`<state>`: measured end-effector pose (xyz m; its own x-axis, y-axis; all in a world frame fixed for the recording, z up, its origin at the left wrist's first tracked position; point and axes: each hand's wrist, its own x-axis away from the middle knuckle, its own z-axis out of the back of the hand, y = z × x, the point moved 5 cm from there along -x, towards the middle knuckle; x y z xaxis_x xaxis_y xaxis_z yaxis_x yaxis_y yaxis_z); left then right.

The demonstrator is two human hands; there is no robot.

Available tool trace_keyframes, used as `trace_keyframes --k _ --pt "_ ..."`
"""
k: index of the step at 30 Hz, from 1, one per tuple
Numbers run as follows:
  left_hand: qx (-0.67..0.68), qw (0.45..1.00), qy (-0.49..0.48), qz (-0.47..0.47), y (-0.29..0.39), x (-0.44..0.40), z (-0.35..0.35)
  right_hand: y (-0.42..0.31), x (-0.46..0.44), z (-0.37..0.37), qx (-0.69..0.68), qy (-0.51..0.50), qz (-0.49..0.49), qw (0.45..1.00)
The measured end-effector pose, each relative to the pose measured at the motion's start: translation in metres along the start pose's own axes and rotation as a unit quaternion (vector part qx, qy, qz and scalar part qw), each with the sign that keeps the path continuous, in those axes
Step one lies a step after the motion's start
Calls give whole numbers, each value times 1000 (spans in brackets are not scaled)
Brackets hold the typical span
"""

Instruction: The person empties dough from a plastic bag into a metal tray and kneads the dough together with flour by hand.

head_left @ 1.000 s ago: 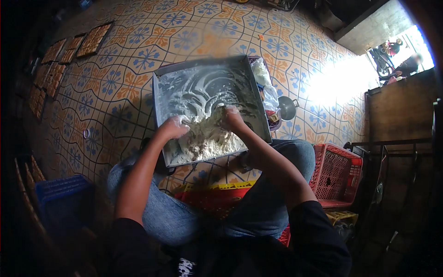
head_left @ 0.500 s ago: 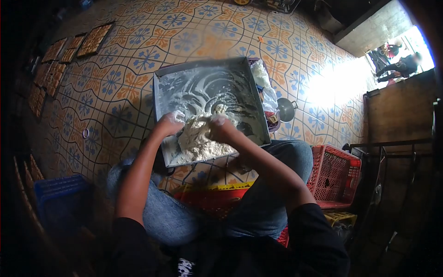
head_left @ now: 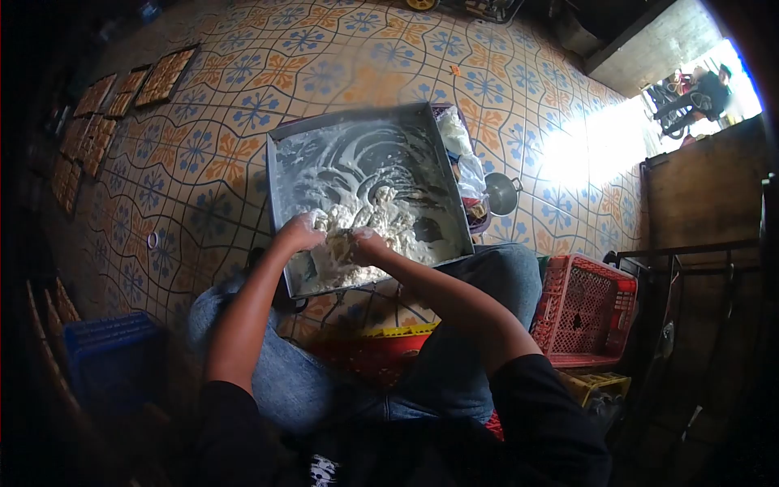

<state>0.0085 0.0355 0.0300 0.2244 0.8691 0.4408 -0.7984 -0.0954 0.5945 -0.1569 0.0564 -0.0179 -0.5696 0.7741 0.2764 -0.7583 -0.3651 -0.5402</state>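
Note:
A square grey metal tray [head_left: 442, 154] sits in front of my knees, its floor smeared with white flour and paste. Lumpy pale dough [head_left: 389, 219] lies in the tray's near half. My left hand [head_left: 302, 232], dusted white, is at the dough's left edge with its fingers curled into it. Close to its right, my right hand [head_left: 367, 245] is pressed into the dough, fingers curled down and partly hidden. Both hands grip dough inside the tray.
Right of the tray are plastic bags [head_left: 466, 170] and a metal pan [head_left: 503, 193]. A red crate [head_left: 580, 312] stands by my right knee, a blue crate [head_left: 114, 349] at left. Trays of baked pieces [head_left: 166, 75] lie far left. A person [head_left: 702, 97] is outside the doorway.
My right hand has moved down and left through the dough, nearer my left hand, which has shifted slightly down. The dough's shape has changed. The person outside has moved.

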Motion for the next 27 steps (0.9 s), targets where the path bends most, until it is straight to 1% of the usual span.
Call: trace_keyframes --k 1,4,5,7,9,10,11,13,15,16,17,18,19,21,22,25,26,27 --pt "0 1000 1 -2 0 -1 -1 14 -11 -25 22 9 11 1000" --pt "-13 1000 8 -2 -5 -2 -2 19 -17 -26 26 3 88 996" --pt "-25 1000 13 1 -7 -3 -3 26 -19 -24 41 -12 65 997" --pt "-26 999 18 4 -3 0 0 25 -12 11 71 -44 17 996" --pt "-4 1000 19 4 17 11 14 13 7 72 70 39 -39 996" --pt "-3 1000 21 10 15 11 15 14 5 84 128 53 -42 989" --pt "-1 1000 23 16 13 11 15 14 8 98 143 91 -30 985" --pt "-4 999 30 12 11 10 15 5 15 120 111 149 -76 980" --pt "-16 999 35 -9 11 8 14 -22 24 128 90 129 -15 987" --pt "-25 999 26 2 10 8 14 -33 28 125 78 119 15 990" --pt "-36 999 17 13 9 8 14 -29 18 94 127 95 69 985" --pt "-46 999 7 24 7 9 15 -39 22 88 135 43 118 983" --pt "-26 999 2 30 6 9 15 -48 25 83 142 -9 167 976" --pt "17 999 -6 43 2 10 15 -57 32 89 54 16 233 971" --pt "12 999 11 31 1 10 17 -59 37 93 11 28 264 964" --pt "-14 999 49 -14 3 10 18 -48 32 118 78 28 233 969" --pt "-30 998 53 -32 6 10 18 -45 36 134 38 65 211 975" --pt "-48 996 57 -50 9 11 19 -36 32 139 35 6 138 990"
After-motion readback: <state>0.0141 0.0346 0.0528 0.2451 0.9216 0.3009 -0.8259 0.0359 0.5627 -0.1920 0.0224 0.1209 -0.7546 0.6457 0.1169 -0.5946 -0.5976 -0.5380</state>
